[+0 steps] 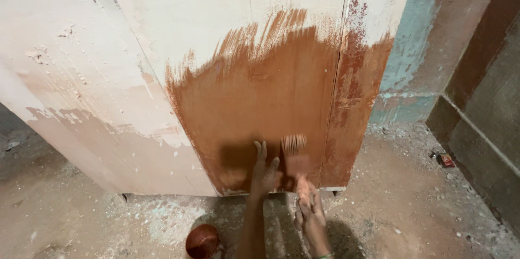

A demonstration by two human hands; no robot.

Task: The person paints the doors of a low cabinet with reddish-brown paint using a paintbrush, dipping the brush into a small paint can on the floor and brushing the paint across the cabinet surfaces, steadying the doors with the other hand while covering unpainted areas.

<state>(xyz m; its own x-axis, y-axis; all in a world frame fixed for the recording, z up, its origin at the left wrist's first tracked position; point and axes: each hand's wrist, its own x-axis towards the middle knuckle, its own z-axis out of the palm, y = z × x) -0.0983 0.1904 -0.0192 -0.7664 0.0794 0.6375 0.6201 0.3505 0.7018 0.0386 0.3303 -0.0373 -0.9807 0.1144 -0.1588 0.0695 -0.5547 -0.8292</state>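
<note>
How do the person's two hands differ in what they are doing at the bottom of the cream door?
The right hand grips the handle of a flat paintbrush, bristles up against the reddish-brown painted patch; the left hand holds nothing. The left hand lies flat, fingers spread, pressed on the door; the right hand is curled and off the door. The left hand sits higher than the right. Both reach up from below, near the door's bottom edge.

Head view, looking down at a door panel (179,31), cream above and coated reddish-brown over its lower right. The left hand (264,175) lies flat against the wet brown area near the bottom edge. At its 3 o'clock, the right hand (310,213) grips a paintbrush (295,153), bristles up against the panel. A round paint-stained pot (202,240) sits on the dusty floor (406,199) at the left hand's 7 o'clock.
</note>
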